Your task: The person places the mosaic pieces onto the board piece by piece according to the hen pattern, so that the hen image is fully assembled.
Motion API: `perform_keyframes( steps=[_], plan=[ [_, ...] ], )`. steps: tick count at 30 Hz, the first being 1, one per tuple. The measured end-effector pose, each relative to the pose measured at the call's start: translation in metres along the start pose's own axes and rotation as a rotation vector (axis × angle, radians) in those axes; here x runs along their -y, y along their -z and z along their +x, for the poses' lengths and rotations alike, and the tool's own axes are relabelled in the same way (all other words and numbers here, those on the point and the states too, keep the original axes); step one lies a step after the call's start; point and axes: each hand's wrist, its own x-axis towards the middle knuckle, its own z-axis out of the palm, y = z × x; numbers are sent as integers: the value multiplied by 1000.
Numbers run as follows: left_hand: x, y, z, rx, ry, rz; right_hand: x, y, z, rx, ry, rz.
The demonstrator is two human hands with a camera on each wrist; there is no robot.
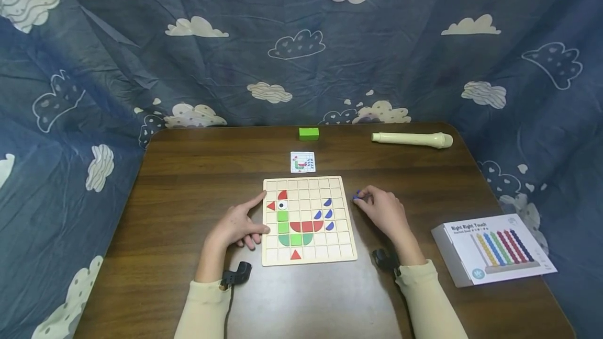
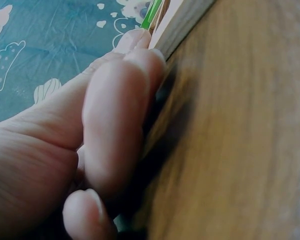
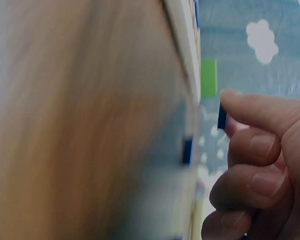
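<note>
A square wooden grid board [image 1: 348, 247] lies on the table, with red, green and blue pieces forming a bird shape. My left hand [image 1: 235, 226] rests at the board's left edge, index finger and thumb stretched along it, the other fingers loosely bent. In the left wrist view, fingertips [image 2: 145, 60] are right at the board's side [image 2: 177, 27]. Off the board's right side, my right hand [image 1: 383, 212] pinches a small blue piece [image 3: 222, 116] between thumb and finger. Another blue piece [image 3: 187, 150] lies on the table near it. Several blue half-circles [image 1: 328, 214] sit in the right columns.
Behind the board lies a small pattern card [image 1: 302, 162] printed with a similar bird. Farther back are a green block [image 1: 309, 134] and a cream microphone-shaped object [image 1: 412, 140]. A white bead-toy box [image 1: 494, 250] stands at the right. A blue cloud-print curtain [image 1: 301, 77] hangs behind the table.
</note>
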Motion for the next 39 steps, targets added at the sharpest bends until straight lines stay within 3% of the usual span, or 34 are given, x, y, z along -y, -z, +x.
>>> perform_keyframes(
  steps=[5,15,28,33,36,39],
  plan=[
    [1,1,0,5,-9,-1,19,-9,9,81,56,97],
    [2,1,-1,5,-8,-2,20,-22,14,160,67,79],
    [2,0,1,11,-8,-8,20,-20,12,131,63,86],
    [1,-1,2,10,-6,1,-3,-6,15,-2,-38,180],
    [1,-1,1,11,-1,3,-20,4,16,-87,-73,174],
    [1,-1,1,7,1,6,-28,8,16,-54,-77,137]
  ],
)
